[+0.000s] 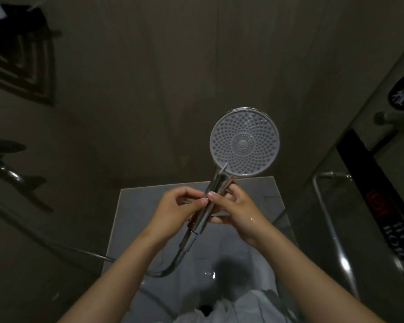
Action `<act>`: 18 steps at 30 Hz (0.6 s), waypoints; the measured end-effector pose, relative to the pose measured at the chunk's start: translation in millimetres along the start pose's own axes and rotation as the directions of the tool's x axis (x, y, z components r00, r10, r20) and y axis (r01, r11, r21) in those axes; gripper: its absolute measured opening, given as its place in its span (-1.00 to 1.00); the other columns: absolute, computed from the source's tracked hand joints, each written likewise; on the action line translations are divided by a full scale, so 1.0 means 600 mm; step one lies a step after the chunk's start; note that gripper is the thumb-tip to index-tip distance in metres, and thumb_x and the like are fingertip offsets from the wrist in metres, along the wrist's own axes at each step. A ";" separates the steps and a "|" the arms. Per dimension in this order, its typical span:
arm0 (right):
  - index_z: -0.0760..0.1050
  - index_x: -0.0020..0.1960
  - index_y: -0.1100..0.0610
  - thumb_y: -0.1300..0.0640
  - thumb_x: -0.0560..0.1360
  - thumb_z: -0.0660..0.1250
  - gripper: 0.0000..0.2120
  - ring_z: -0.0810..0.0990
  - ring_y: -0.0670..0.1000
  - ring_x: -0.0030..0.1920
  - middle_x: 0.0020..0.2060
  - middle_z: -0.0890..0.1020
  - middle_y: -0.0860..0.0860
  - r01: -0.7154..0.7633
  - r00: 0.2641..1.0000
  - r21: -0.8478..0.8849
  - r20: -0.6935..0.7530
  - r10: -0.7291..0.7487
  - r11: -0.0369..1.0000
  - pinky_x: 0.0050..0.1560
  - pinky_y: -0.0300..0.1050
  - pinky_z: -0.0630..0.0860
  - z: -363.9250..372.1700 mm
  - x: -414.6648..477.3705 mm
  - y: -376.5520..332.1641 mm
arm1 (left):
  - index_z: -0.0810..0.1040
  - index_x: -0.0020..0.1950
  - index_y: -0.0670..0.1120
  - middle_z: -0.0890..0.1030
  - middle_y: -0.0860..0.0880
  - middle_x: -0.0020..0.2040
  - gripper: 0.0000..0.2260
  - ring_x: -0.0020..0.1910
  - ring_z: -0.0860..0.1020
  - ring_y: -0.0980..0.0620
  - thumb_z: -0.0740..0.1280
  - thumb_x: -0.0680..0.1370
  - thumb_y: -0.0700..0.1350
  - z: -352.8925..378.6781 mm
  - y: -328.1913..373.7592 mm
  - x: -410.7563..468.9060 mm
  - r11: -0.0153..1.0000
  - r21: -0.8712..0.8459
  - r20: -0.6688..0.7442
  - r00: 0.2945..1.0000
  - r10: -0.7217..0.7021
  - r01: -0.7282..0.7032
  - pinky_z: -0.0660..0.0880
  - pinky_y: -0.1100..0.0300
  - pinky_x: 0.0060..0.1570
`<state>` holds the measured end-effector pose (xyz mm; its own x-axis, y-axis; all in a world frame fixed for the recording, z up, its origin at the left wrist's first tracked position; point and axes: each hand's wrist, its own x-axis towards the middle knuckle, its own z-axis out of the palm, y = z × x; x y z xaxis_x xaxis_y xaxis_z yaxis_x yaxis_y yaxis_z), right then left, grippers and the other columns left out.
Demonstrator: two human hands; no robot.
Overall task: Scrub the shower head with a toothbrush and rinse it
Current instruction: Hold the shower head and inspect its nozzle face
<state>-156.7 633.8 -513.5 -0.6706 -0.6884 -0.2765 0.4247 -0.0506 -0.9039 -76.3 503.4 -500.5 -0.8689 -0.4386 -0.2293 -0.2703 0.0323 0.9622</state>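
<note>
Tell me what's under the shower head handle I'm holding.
A pale grey ledge and a wet white basin lie below the shower head, whose handle the left hand and right hand grip. The hands and forearms hide part of both.

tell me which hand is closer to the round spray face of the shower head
Right. The right hand grips the handle just below the spray face; the left hand pinches the handle a little lower, off to the left.
</note>
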 end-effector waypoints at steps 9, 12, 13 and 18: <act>0.44 -0.03 0.12 0.23 0.52 0.31 -0.93 0.68 -0.05 -0.28 -0.28 0.69 0.02 -0.016 0.996 0.038 -0.083 0.019 0.999 -0.26 -0.12 0.62 -0.002 0.017 0.025 | 0.58 -0.06 -0.21 0.64 -0.13 -0.19 -0.89 -0.30 0.60 0.13 0.43 0.45 -0.22 -0.005 -0.032 0.012 0.995 -0.044 0.022 0.996 -0.085 0.086 0.50 0.38 -0.32; 0.45 -0.03 0.10 0.23 0.52 0.31 -0.93 0.68 -0.05 -0.26 -0.26 0.68 0.02 -0.018 0.995 0.036 -0.099 0.022 0.999 -0.27 -0.11 0.62 -0.014 0.025 0.026 | 0.54 -0.03 -0.23 0.61 -0.10 -0.22 -0.84 -0.34 0.58 0.16 0.43 0.43 -0.30 0.003 -0.037 0.010 0.990 -0.092 0.010 0.995 -0.104 0.105 0.50 0.39 -0.33; 0.45 -0.03 0.10 0.23 0.52 0.31 -0.92 0.69 -0.05 -0.25 -0.25 0.68 0.01 -0.015 0.994 0.041 -0.107 0.020 0.999 -0.28 -0.13 0.61 -0.018 0.027 0.026 | 0.53 0.00 -0.23 0.60 -0.09 -0.21 -0.81 -0.33 0.59 0.17 0.43 0.41 -0.33 0.004 -0.040 0.008 0.989 -0.098 0.022 0.994 -0.111 0.113 0.50 0.40 -0.32; 0.45 -0.04 0.09 0.24 0.51 0.33 -0.91 0.68 -0.10 -0.26 -0.29 0.66 -0.07 0.020 0.986 0.037 -0.164 -0.014 0.999 -0.29 -0.16 0.61 -0.048 0.033 0.031 | 0.50 0.09 -0.13 0.60 -0.22 -0.06 -0.63 -0.13 0.58 -0.04 0.48 0.35 -0.34 -0.006 -0.076 -0.010 0.971 -0.016 0.123 0.964 -0.235 0.239 0.53 0.10 0.00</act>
<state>-179.5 640.0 -544.9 -0.7672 -0.5594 -0.3138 0.4331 -0.0910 -0.8967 -57.1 501.3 -542.6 -0.8254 -0.3196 -0.4654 -0.4633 -0.0876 0.8819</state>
